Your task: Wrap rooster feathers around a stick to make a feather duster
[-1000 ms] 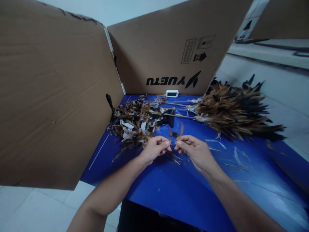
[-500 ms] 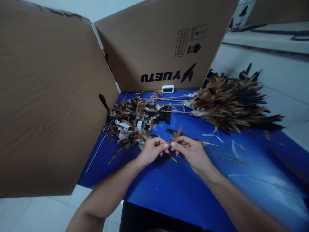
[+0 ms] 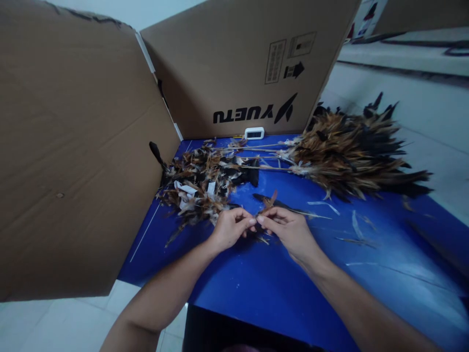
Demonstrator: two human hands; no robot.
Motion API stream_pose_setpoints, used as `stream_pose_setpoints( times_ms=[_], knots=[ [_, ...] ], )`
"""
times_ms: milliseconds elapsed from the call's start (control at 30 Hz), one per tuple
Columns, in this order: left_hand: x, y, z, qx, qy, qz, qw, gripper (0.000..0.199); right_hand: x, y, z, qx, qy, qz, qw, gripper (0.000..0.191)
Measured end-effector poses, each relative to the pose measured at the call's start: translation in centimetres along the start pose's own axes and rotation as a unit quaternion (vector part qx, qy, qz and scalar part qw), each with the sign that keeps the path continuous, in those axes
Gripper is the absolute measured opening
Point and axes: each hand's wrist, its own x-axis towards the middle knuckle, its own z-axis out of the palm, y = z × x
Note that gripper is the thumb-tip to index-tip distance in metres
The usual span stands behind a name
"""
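Note:
My left hand (image 3: 233, 228) and my right hand (image 3: 284, 226) meet over the blue tabletop (image 3: 249, 293), thumbs and fingertips pinched close together. A small brown feather (image 3: 270, 199) rises at the right hand's fingers, and its lower end is hidden there. What the left fingertips pinch is too small to make out. Behind the right hand lies a long dark feather (image 3: 318, 215) with a pale quill. A heap of loose brown, black and white feathers (image 3: 200, 168) is just beyond the left hand.
Feather dusters (image 3: 348, 151) with thin sticks lie at the back right. A small white digital display (image 3: 254, 133) stands against the rear cardboard panel (image 3: 234, 73). Another cardboard panel (image 3: 73, 161) walls the left side. Clear strips (image 3: 355, 226) and thin quills (image 3: 357, 241) lie at right.
Both hands stay pinched at nearly the same spot, with the fingertips slightly closer together. The rest of the table looks the same, apart from a slight shift of the view.

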Motion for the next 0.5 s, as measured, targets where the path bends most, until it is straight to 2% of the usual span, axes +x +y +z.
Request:
stream_pose_setpoints(
  times_ms=[133,200,267,333,400,500],
  knots=[
    [0.0,0.2,0.0,-0.001,-0.015,0.012,1.0,0.023,0.2,0.3,-0.2,-0.016,-0.014,-0.005,1.0,0.021],
    [0.1,0.4,-0.1,-0.007,-0.004,0.012,1.0,0.024,0.3,0.4,-0.7,-0.07,-0.026,-0.018,0.997,0.022],
    [0.2,0.5,-0.5,-0.023,0.028,0.009,0.999,0.025,0.4,0.3,-1.4,-0.173,-0.04,-0.048,0.983,0.021],
    [0.4,0.7,-1.0,-0.041,0.074,0.009,0.996,0.026,0.4,0.0,-2.1,-0.302,-0.07,-0.083,0.947,0.014],
    [0.6,0.8,-1.5,-0.062,0.114,0.015,0.991,0.026,0.3,-0.3,-2.5,-0.41,-0.112,-0.108,0.899,0.007],
    [0.9,1.0,-2.0,-0.093,0.144,0.018,0.985,0.026,0.0,-0.4,-2.5,-0.493,-0.148,-0.13,0.847,0.01]
  ],
)
